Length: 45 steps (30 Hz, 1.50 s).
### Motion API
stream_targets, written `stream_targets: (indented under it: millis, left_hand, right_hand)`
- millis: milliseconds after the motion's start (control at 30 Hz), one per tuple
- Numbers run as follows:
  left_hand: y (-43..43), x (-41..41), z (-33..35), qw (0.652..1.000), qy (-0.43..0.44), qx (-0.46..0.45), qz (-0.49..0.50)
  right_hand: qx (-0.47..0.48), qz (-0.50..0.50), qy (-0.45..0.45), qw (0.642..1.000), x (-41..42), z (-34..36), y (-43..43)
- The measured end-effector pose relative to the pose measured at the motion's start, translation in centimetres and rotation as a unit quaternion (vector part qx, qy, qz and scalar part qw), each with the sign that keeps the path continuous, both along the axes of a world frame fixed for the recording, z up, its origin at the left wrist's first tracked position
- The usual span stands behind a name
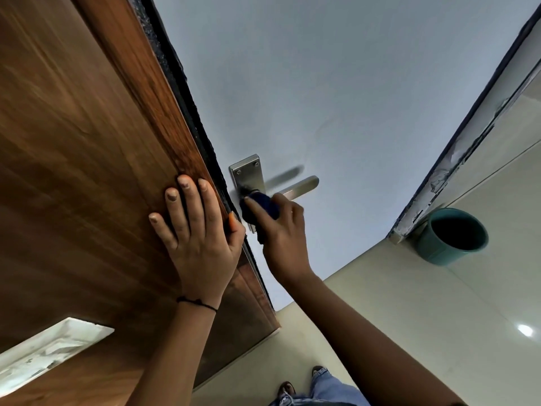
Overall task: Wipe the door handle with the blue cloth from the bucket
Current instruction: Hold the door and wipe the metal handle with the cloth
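A steel lever door handle [301, 186] sticks out from its steel backplate [247, 172] on the pale grey door face [322, 83]. My right hand [281, 230] is shut on a bunched blue cloth [263, 205] and presses it against the base of the lever, where it meets the plate. My left hand [196, 230] lies flat with fingers spread on the brown wooden door side [73, 156], its thumb hooked over the dark door edge. The teal bucket [452, 235] stands on the floor to the right, by the door frame.
Glossy cream floor tiles [409, 303] run under the door and bucket. A chipped dark door frame [456, 159] rises at the right. My feet in sandals and jeans [310, 391] show at the bottom. A pale block [44, 350] sits at the lower left.
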<state>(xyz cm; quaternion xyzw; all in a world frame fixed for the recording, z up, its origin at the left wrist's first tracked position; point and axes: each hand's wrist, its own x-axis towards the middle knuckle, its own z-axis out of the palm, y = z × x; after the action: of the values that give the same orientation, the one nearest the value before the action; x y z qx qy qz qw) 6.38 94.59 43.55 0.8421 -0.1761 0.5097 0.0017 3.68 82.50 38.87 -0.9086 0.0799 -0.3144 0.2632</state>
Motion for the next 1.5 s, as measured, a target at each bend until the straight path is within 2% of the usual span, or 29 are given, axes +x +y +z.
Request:
stream_targets:
  millis: [100, 167, 367, 433, 567, 700, 867, 933, 1033, 1133, 1167, 1333, 1433, 1500]
  left_hand:
    - [0.1, 0.0, 0.0, 1.000, 0.002, 0.001, -0.001]
    - [0.2, 0.0, -0.1, 1.000, 0.003, 0.002, -0.002]
    - [0.0, 0.0, -0.1, 1.000, -0.001, 0.006, -0.002]
    - [-0.1, 0.1, -0.2, 1.000, -0.004, 0.000, -0.002]
    - [-0.1, 0.1, -0.3, 1.000, -0.005, -0.004, -0.002]
    - [0.0, 0.1, -0.2, 1.000, -0.002, -0.001, 0.002]
    - [-0.1, 0.1, -0.2, 1.000, -0.006, -0.001, -0.007]
    - [-0.1, 0.1, -0.2, 1.000, -0.007, -0.005, -0.011]
    - [0.0, 0.0, -0.1, 1.000, -0.008, -0.008, -0.010]
    - [0.0, 0.0, 0.2, 1.000, -0.002, -0.005, -0.004]
    - [-0.1, -0.1, 0.2, 1.000, 0.001, -0.008, -0.006]
    - [-0.4, -0.5, 0.4, 1.000, 0.016, -0.017, 0.003]
    - [-2.0, -1.5, 0.7, 0.996, 0.053, -0.065, -0.023]
    - [-3.9, -2.3, 0.5, 0.992, 0.077, -0.075, -0.068]
  right_hand:
    - [-0.102, 0.011, 0.005, 0.995, 0.0, 1.2, -1.1]
    - [-0.105, 0.024, 0.037, 0.993, 0.2, 1.4, -2.5]
    - [0.009, -0.051, 0.078, 0.996, 1.4, 1.8, -10.2]
    - [0.086, -0.049, 0.092, 0.991, 1.4, 1.6, -10.6]
    - [0.337, -0.067, 0.083, 0.935, 1.6, 1.4, -9.0]
    - [0.489, -0.066, 0.072, 0.867, 2.0, 1.8, -6.9]
    - [0.567, -0.070, 0.085, 0.816, 2.8, 1.4, -5.8]
    - [0.577, -0.065, 0.103, 0.807, 2.8, 1.4, -4.6]
    - [0.563, -0.036, 0.122, 0.816, 2.5, 0.7, -2.0]
    - [0.603, 0.000, 0.126, 0.788, 1.8, 0.5, -0.6]
    - [0.604, 0.014, 0.122, 0.788, 1.5, 0.5, -0.2]
    - [0.504, 0.083, 0.147, 0.847, -0.2, 0.1, 0.7]
    - [0.412, 0.076, 0.187, 0.889, -0.7, -1.0, -2.0]
    - [0.393, 0.060, 0.213, 0.893, -1.9, -1.4, -4.6]
